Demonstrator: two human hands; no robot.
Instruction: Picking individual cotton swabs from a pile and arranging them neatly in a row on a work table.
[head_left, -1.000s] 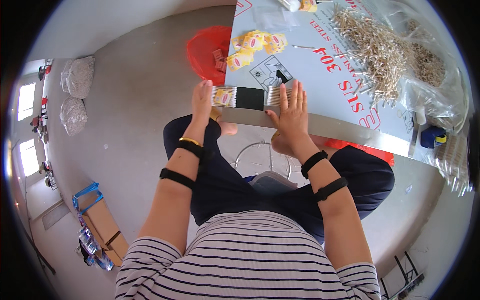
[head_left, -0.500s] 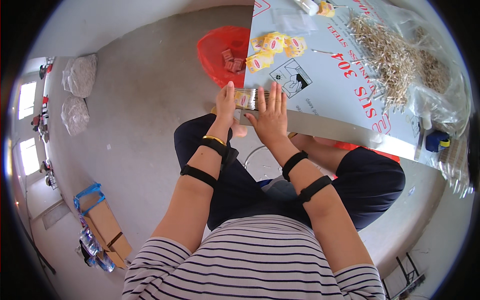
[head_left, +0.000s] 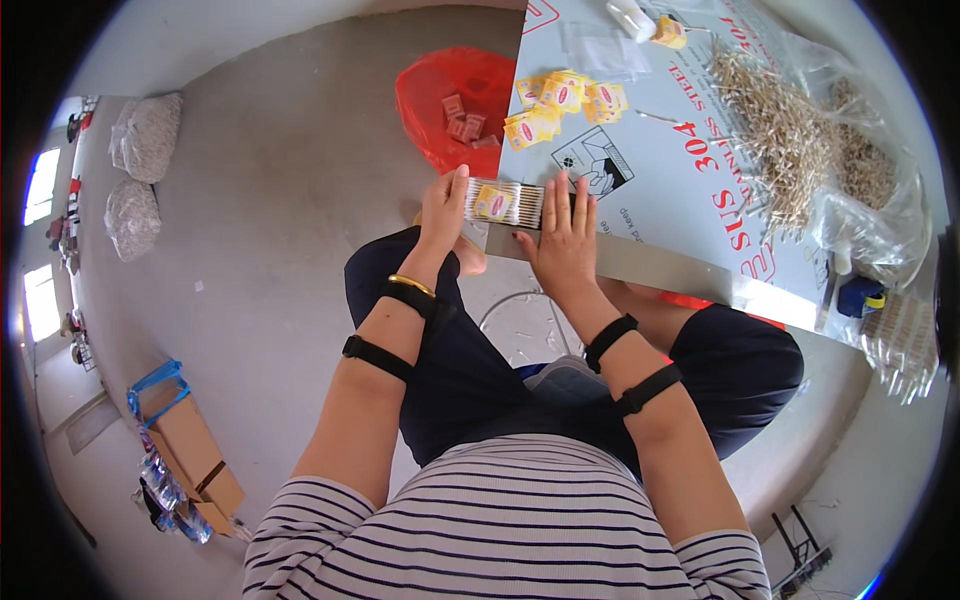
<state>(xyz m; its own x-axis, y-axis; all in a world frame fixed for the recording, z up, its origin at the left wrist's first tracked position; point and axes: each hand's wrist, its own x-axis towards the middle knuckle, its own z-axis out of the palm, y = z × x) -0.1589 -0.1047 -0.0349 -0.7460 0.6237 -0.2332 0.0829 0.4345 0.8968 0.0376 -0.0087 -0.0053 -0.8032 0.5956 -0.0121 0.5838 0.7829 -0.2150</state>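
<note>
A small clear packet of thin sticks with a yellow label (head_left: 505,203) lies at the near corner of the grey metal table (head_left: 660,200). My left hand (head_left: 443,210) grips its left end and my right hand (head_left: 562,238) presses on its right end with the fingers spread. Several yellow labels (head_left: 560,97) lie in a loose group further back on the table. A large heap of pale thin sticks (head_left: 775,130) sits on clear plastic at the right.
A red plastic basin (head_left: 440,95) with small packets inside stands on the floor left of the table. A blue and yellow tool (head_left: 860,297) lies at the table's right edge. Two filled sacks (head_left: 140,160) and a cardboard box (head_left: 195,455) stand on the floor at the left.
The view has swung so the table sits further right. My hands came closer together on the packet, and the left hand now holds its end off the table corner.
</note>
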